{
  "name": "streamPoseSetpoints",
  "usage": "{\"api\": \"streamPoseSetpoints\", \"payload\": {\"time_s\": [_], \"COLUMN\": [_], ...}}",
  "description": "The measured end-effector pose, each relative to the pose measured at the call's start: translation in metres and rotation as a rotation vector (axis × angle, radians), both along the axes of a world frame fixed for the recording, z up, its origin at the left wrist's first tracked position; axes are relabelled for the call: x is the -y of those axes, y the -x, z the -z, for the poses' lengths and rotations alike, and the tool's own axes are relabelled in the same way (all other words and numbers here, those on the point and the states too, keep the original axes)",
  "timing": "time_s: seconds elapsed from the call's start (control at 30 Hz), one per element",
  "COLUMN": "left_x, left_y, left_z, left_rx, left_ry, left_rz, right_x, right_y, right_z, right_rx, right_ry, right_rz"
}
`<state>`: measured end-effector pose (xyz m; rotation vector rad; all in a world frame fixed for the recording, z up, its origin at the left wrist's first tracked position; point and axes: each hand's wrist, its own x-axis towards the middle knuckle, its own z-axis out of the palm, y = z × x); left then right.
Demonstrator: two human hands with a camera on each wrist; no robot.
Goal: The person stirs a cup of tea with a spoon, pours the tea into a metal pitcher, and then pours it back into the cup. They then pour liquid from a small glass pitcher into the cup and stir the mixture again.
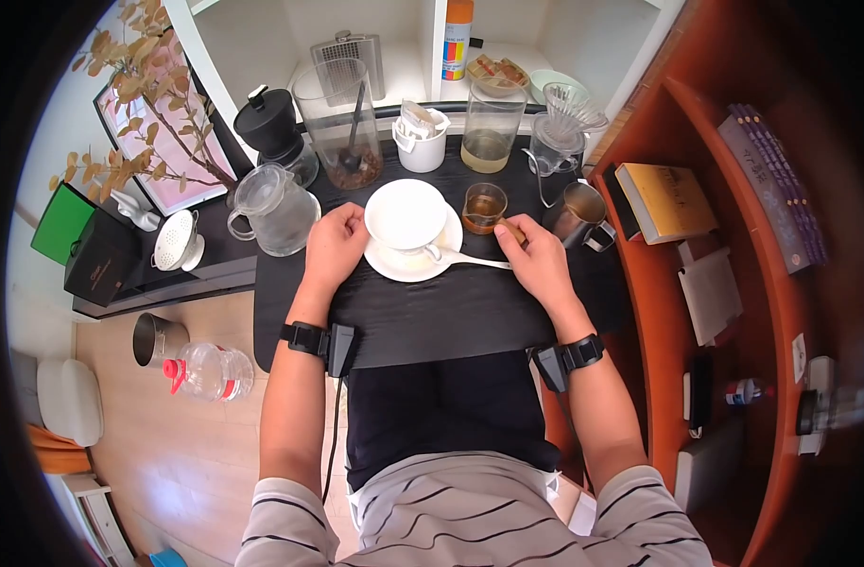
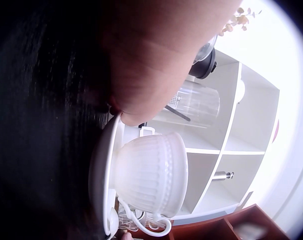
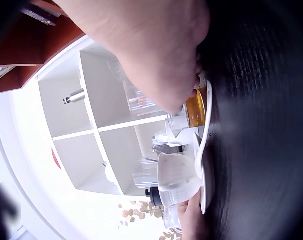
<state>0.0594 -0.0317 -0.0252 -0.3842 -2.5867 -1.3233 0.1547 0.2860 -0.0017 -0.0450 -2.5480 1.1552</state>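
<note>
A white cup point(image 1: 406, 215) with a ribbed side stands on a white saucer point(image 1: 408, 269) on the black table. At the saucer's left rim, my left hand point(image 1: 336, 248) pinches the edge, seen close in the left wrist view with the fingertips at the rim point(image 2: 113, 131). A white spoon point(image 1: 479, 261) lies across the saucer, its handle pointing right. My right hand point(image 1: 538, 257) grips the wooden handle point(image 1: 513, 230) of a small glass jug point(image 1: 485, 202) holding amber liquid point(image 3: 195, 111). The spoon's handle end comes close under this hand.
Behind stand a frosted glass jug point(image 1: 273, 213), black grinder point(image 1: 269, 128), tall glass container point(image 1: 342, 118), white mug point(image 1: 421, 146), glass of pale liquid point(image 1: 489, 142), and glass dripper point(image 1: 566, 109). A metal pitcher point(image 1: 581, 213) is right of my hand. Wooden shelves point(image 1: 640, 283) border the right side.
</note>
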Motion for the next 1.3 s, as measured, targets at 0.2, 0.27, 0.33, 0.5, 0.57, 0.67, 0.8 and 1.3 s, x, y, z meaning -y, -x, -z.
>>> {"api": "streamPoseSetpoints", "payload": {"time_s": [0.2, 0.27, 0.33, 0.5, 0.57, 0.67, 0.8, 1.3], "left_x": [0.000, -0.001, -0.001, 0.000, 0.000, -0.001, 0.000, -0.003], "left_y": [-0.001, -0.001, -0.001, -0.002, -0.002, -0.003, 0.002, -0.002], "left_z": [-0.001, -0.001, -0.002, -0.004, -0.004, -0.005, 0.004, -0.004], "left_rx": [0.016, 0.011, 0.005, -0.015, 0.010, 0.000, 0.001, 0.017], "left_ry": [-0.002, -0.003, -0.004, 0.021, 0.032, 0.022, 0.016, 0.039], "left_rz": [0.001, -0.010, -0.007, 0.004, -0.007, -0.004, -0.018, -0.018], "right_x": [-0.007, -0.009, -0.008, -0.003, -0.003, -0.003, -0.003, 0.003], "right_y": [0.011, 0.014, 0.013, 0.011, 0.010, 0.012, 0.014, 0.035], "right_z": [-0.001, 0.000, 0.001, 0.004, 0.004, 0.005, 0.007, 0.009], "right_rx": [0.067, 0.080, 0.075, -0.031, -0.047, -0.095, -0.109, -0.105], "right_ry": [-0.078, -0.046, -0.030, -0.065, -0.119, -0.118, -0.155, -0.181], "right_rz": [-0.010, 0.011, 0.020, 0.044, 0.030, 0.001, 0.002, -0.056]}}
